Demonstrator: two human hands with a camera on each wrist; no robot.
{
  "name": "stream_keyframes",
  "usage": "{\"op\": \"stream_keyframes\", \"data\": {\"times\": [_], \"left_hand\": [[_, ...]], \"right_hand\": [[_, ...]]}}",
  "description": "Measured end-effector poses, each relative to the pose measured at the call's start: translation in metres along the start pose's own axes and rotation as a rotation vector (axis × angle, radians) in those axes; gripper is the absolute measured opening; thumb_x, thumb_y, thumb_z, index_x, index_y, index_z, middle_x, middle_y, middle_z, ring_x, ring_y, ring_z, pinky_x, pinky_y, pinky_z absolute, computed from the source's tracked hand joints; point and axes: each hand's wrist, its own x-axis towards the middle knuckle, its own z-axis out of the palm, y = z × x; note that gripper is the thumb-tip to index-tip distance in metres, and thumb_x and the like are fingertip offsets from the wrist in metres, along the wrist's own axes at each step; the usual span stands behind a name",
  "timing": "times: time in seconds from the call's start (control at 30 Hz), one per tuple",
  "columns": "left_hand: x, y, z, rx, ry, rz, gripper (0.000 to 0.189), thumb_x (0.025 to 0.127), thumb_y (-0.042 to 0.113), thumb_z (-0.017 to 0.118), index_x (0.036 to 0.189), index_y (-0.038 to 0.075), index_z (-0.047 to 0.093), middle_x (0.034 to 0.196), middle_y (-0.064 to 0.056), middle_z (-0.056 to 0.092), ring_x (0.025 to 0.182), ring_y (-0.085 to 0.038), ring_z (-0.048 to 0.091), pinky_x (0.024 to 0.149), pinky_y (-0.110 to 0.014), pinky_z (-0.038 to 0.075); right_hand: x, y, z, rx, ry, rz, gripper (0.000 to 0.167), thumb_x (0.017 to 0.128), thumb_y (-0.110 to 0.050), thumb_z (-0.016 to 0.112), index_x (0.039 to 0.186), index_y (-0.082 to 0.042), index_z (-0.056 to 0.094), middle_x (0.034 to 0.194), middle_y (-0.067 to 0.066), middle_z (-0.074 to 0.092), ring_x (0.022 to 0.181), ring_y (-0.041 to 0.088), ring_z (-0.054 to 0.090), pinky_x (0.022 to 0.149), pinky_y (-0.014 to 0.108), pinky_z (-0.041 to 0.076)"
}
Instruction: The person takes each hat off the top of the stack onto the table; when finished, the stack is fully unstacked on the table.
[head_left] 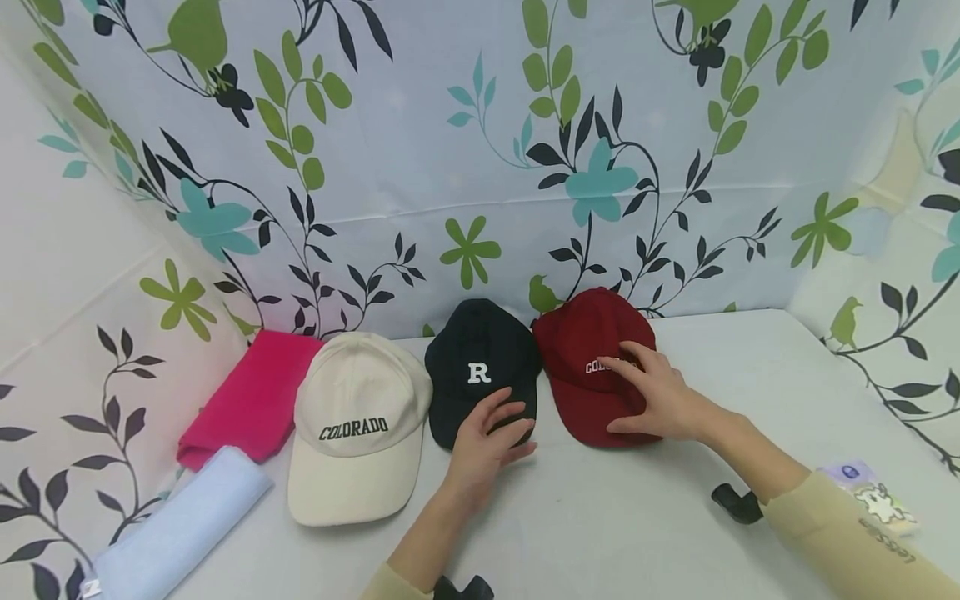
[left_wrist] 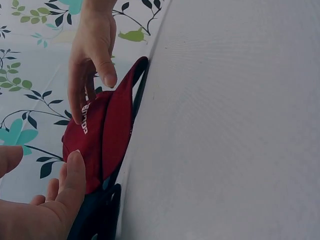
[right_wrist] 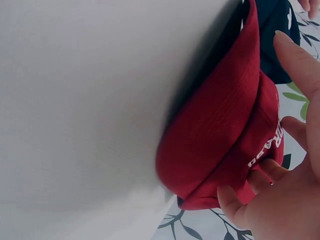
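Three baseball caps sit side by side on the white table point(head_left: 600, 533). Leftmost is a cream cap point(head_left: 360, 383) lettered COLORADO, then a black or dark navy cap point(head_left: 480, 333) with a white R, then a dark red cap point(head_left: 588, 333) with white lettering. Over the dark cap's brim is my left hand point(head_left: 483, 454), its fingers loosely spread and holding nothing. My right hand point(head_left: 663, 400) hovers at the red cap's right front, partly covering its lettering. In the right wrist view, its spread fingers point(right_wrist: 257, 180) are close to the red crown; contact cannot be told.
Left of the caps lie a folded pink cloth point(head_left: 258, 392) and a rolled light blue cloth point(head_left: 183, 525). A small purple-and-white packet point(head_left: 870, 496) is by the right sleeve. Leaf-patterned fabric point(head_left: 480, 167) stands behind the table and at both sides. Black devices point(head_left: 737, 504) show by both wrists.
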Motion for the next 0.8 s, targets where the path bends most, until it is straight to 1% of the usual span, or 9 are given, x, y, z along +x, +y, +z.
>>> {"op": "stream_keyframes", "data": {"times": [0.1, 0.27, 0.5, 0.8], "left_hand": [[-0.001, 0.002, -0.003, 0.001, -0.005, 0.004, 0.064, 0.097, 0.003, 0.064, 0.153, -0.002, 0.033, 0.143, -0.028, 0.044, 0.113, -0.025, 0.064, 0.089, -0.042, 0.057], [-0.005, 0.004, -0.006, -0.003, -0.008, 0.007, 0.064, 0.097, 0.003, 0.065, 0.152, -0.002, 0.034, 0.142, -0.028, 0.044, 0.113, -0.026, 0.064, 0.090, -0.043, 0.057], [-0.011, 0.008, -0.012, 0.003, 0.004, 0.012, 0.062, 0.097, 0.003, 0.065, 0.152, -0.001, 0.036, 0.141, -0.026, 0.046, 0.114, -0.028, 0.064, 0.091, -0.044, 0.056], [-0.023, 0.022, -0.021, 0.007, 0.002, 0.050, 0.064, 0.097, 0.001, 0.064, 0.152, -0.002, 0.033, 0.141, -0.027, 0.045, 0.120, -0.035, 0.060, 0.091, -0.045, 0.056]], "right_hand": [[-0.001, 0.001, 0.002, -0.014, -0.003, -0.009, 0.089, 0.075, -0.036, 0.090, 0.149, -0.015, 0.045, 0.151, 0.024, 0.028, 0.135, 0.047, 0.027, 0.097, 0.073, 0.037], [-0.001, 0.003, 0.006, -0.008, 0.005, -0.023, 0.091, 0.074, -0.028, 0.091, 0.150, -0.013, 0.044, 0.151, 0.024, 0.028, 0.135, 0.048, 0.027, 0.096, 0.070, 0.043], [0.000, 0.004, 0.009, 0.014, 0.003, -0.014, 0.087, 0.077, -0.026, 0.089, 0.150, -0.014, 0.044, 0.151, 0.024, 0.026, 0.136, 0.048, 0.026, 0.096, 0.067, 0.045], [0.001, 0.003, 0.011, 0.010, 0.027, -0.023, 0.085, 0.078, -0.028, 0.089, 0.149, -0.011, 0.046, 0.151, 0.024, 0.028, 0.135, 0.047, 0.027, 0.096, 0.065, 0.046]]}}
